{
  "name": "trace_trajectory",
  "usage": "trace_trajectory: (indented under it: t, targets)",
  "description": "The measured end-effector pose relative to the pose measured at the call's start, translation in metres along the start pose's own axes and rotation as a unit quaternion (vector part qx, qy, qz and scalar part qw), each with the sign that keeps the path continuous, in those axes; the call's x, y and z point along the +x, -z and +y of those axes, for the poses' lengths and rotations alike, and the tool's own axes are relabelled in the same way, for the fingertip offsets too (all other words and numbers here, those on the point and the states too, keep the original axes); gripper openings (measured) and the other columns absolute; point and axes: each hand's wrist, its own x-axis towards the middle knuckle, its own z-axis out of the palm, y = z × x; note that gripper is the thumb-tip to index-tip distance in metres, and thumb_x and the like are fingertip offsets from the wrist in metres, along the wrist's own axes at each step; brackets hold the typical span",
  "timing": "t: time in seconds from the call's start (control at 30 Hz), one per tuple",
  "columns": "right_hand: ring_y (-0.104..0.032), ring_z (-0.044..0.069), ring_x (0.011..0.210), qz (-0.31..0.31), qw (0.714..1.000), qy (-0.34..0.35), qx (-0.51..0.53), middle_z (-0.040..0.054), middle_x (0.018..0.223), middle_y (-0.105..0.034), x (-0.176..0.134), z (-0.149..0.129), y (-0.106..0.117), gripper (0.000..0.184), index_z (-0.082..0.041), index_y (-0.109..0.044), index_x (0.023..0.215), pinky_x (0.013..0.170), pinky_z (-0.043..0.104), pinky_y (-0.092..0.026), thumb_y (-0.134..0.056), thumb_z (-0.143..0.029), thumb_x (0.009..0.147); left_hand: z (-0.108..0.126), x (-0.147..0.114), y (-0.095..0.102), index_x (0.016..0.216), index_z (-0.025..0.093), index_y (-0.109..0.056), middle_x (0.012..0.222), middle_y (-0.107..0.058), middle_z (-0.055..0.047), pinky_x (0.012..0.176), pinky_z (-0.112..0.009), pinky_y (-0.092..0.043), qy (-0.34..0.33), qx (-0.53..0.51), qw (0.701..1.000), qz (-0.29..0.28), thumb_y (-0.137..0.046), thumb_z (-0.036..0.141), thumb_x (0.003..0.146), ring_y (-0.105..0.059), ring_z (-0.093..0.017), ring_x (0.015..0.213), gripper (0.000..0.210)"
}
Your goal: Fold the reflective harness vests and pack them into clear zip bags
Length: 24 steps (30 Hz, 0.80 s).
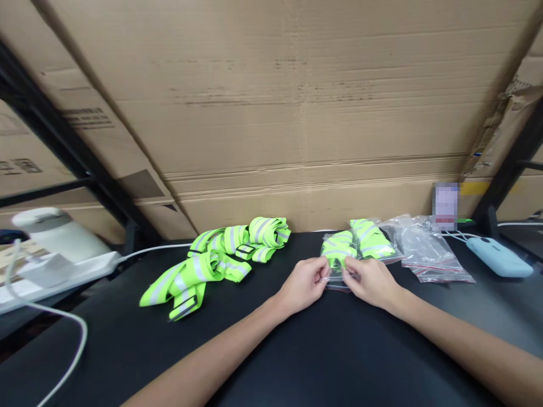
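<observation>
My left hand (307, 282) pinches the left side of a clear plastic zip bag (338, 278). On its other side, my right hand (371, 280) is closed on the same bag. Inside the bag lies a folded neon-yellow reflective strap (339, 244) with silver stripes. Just behind my right hand rests another bag with a folded reflective strap (373, 240) in it. To the left, loose rolled reflective straps (229, 240) with black buckles are heaped, some partly unrolled toward the front.
A pile of clear zip bags (432, 251) lies on the right, beside a light-blue power bank (498, 257) with a white cable. Cardboard (297, 113) walls the back of the black table (271, 362). A white power strip (72, 282) and cable are at left.
</observation>
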Motion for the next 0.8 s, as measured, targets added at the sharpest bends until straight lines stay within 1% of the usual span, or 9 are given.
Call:
trace_trajectory:
  t: [0.13, 0.23, 0.33, 0.4, 0.47, 0.53, 0.6, 0.7, 0.8]
  targets:
    - [-0.052, 0.013, 0.051, 0.007, 1.0, 0.017, -0.008, -0.0012, 0.059, -0.059, -0.002, 0.0, 0.004, 0.029, -0.02, -0.055, 0.073, 0.054, 0.025, -0.024, -0.052, -0.036, 0.097, 0.002, -0.002, 0.0, 0.065, 0.02, -0.028, 0.06, -0.034, 0.006, 0.056, -0.022, -0.025, -0.014, 0.0, 1.0, 0.002, -0.047, 0.003, 0.076, -0.034, -0.01, 0.057, 0.028]
    - [-0.054, 0.013, 0.053, 0.013, 0.999, 0.028, -0.017, -0.0001, 0.061, -0.061, -0.003, 0.0, 0.005, 0.032, -0.019, -0.056, 0.071, 0.055, 0.025, -0.026, -0.049, -0.033, 0.1, 0.004, -0.003, 0.0, 0.066, 0.021, -0.026, 0.061, -0.033, 0.006, 0.056, -0.022, -0.025, -0.02, 0.001, 1.0, 0.012, -0.046, 0.003, 0.077, -0.033, -0.01, 0.057, 0.029]
    - [-0.058, 0.014, 0.057, 0.019, 0.999, 0.033, -0.027, 0.0009, 0.065, -0.064, -0.005, 0.002, 0.006, 0.029, -0.019, -0.057, 0.072, 0.056, 0.025, -0.029, -0.05, -0.029, 0.099, 0.005, -0.005, 0.0, 0.066, 0.021, -0.026, 0.062, -0.033, 0.006, 0.056, -0.022, -0.025, -0.022, 0.004, 0.999, 0.024, -0.045, 0.003, 0.079, -0.033, -0.01, 0.057, 0.028]
    - [-0.061, 0.015, 0.06, 0.023, 0.999, 0.036, -0.032, 0.0019, 0.071, -0.066, -0.007, 0.003, 0.009, 0.023, -0.019, -0.061, 0.079, 0.057, 0.025, -0.033, -0.051, -0.028, 0.099, 0.006, -0.007, -0.001, 0.066, 0.021, -0.026, 0.062, -0.033, 0.005, 0.055, -0.023, -0.024, -0.024, 0.006, 0.999, 0.03, -0.044, 0.003, 0.079, -0.032, -0.01, 0.057, 0.028]
    - [-0.064, 0.016, 0.065, 0.025, 0.998, 0.041, -0.034, 0.0033, 0.079, -0.069, -0.01, 0.004, 0.012, 0.016, -0.019, -0.064, 0.094, 0.059, 0.026, -0.039, -0.051, -0.027, 0.099, 0.007, -0.009, -0.001, 0.066, 0.021, -0.025, 0.062, -0.033, 0.005, 0.055, -0.023, -0.024, -0.023, 0.01, 0.999, 0.034, -0.042, 0.002, 0.078, -0.031, -0.01, 0.057, 0.027]
    - [-0.068, 0.018, 0.074, 0.024, 0.997, 0.063, -0.031, 0.0054, 0.087, -0.072, -0.012, 0.006, 0.015, 0.018, -0.018, -0.063, 0.11, 0.065, 0.027, -0.045, -0.05, -0.023, 0.1, 0.009, -0.011, -0.001, 0.067, 0.021, -0.025, 0.062, -0.032, 0.005, 0.055, -0.024, -0.023, -0.02, 0.014, 0.999, 0.036, -0.04, 0.002, 0.077, -0.031, -0.01, 0.057, 0.027]
    - [-0.07, 0.019, 0.083, 0.02, 0.995, 0.092, -0.027, 0.0071, 0.094, -0.073, -0.013, 0.007, 0.017, 0.022, -0.018, -0.063, 0.116, 0.072, 0.028, -0.049, -0.049, -0.018, 0.099, 0.01, -0.012, 0.0, 0.067, 0.021, -0.025, 0.062, -0.032, 0.005, 0.055, -0.024, -0.023, -0.012, 0.019, 0.999, 0.037, -0.04, 0.002, 0.077, -0.031, -0.011, 0.057, 0.026]
    - [-0.07, 0.02, 0.087, 0.021, 0.994, 0.106, -0.032, 0.0072, 0.094, -0.073, -0.013, 0.007, 0.018, 0.021, -0.018, -0.066, 0.109, 0.076, 0.03, -0.052, -0.05, -0.014, 0.097, 0.012, -0.013, 0.002, 0.067, 0.021, -0.029, 0.063, -0.034, 0.005, 0.055, -0.023, -0.025, 0.001, 0.021, 0.999, 0.032, -0.042, 0.003, 0.077, -0.034, -0.011, 0.057, 0.025]
    - [-0.069, 0.022, 0.088, 0.039, 0.993, 0.094, -0.058, 0.0087, 0.094, -0.071, -0.013, 0.004, 0.019, 0.016, -0.017, -0.068, 0.1, 0.073, 0.031, -0.054, -0.053, -0.018, 0.097, 0.013, -0.013, 0.003, 0.071, 0.021, -0.037, 0.069, -0.041, 0.004, 0.056, -0.022, -0.031, 0.014, 0.012, 1.0, 0.014, -0.046, 0.003, 0.076, -0.04, -0.011, 0.06, 0.02]
